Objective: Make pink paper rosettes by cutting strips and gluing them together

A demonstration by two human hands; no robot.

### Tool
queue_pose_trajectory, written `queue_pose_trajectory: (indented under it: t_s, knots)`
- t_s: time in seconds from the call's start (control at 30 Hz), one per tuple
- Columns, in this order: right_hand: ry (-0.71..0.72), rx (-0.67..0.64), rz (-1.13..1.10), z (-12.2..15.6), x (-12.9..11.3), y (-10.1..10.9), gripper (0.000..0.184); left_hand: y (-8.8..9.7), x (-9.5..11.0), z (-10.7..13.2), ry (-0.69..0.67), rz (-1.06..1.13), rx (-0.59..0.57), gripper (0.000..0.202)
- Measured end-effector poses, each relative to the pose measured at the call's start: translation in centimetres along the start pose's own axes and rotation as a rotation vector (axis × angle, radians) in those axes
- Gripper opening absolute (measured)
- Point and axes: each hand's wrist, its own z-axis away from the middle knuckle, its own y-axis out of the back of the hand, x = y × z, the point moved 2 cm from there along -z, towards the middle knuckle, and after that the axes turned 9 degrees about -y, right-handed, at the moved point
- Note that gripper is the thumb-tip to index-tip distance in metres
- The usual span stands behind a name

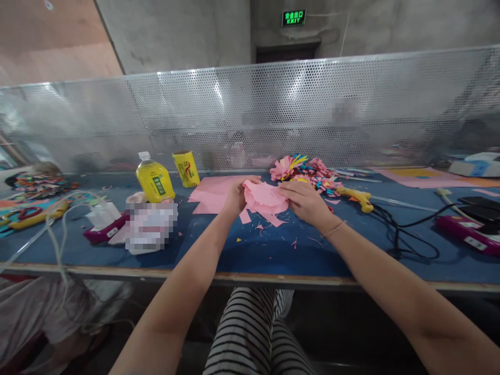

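Both my hands meet over the blue table (250,250) on a crumpled bundle of pink paper (265,199). My left hand (236,195) grips its left edge with curled fingers. My right hand (302,200) lies on its right side, fingers bent onto the paper. Flat pink sheets (213,192) lie just behind and left of the bundle. Small pink scraps (269,221) are scattered on the table below it.
A yellow bottle (154,179) and a yellow can (186,168) stand at the back left. A heap of coloured paper pieces (308,172) and a yellow glue gun (357,197) with a black cable (406,234) lie to the right. A perforated metal screen (250,114) backs the table.
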Motion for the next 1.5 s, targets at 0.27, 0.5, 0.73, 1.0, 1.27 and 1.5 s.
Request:
queue_pose_trajectory:
  t_s: [0.27,0.5,0.73,1.0,1.27,1.5]
  knots:
    - [0.092,-0.105,-0.002,0.1,-1.2,-0.3,0.037,0.4,-1.4,0.3,0.023,0.018,-0.044,0.018]
    - [0.195,-0.037,0.144,0.2,-1.9,-0.1,0.037,0.0,-0.8,0.5,-0.03,0.109,-0.107,0.013]
    - [0.258,-0.069,0.097,0.3,-2.7,-0.2,0.03,-0.2,0.1,1.0,0.1,0.028,-0.202,0.012]
    - [0.284,-0.101,0.08,0.4,-3.3,-0.2,0.031,-0.4,0.0,1.1,0.141,0.159,-0.25,0.013]
    - [0.302,-0.143,0.119,0.7,-3.6,-0.7,0.031,-0.3,-0.6,0.8,0.201,0.196,-0.266,0.008]
    - [0.295,-0.169,0.14,0.7,-3.5,-0.9,0.032,-0.4,-0.7,0.8,0.186,0.193,-0.25,0.01]
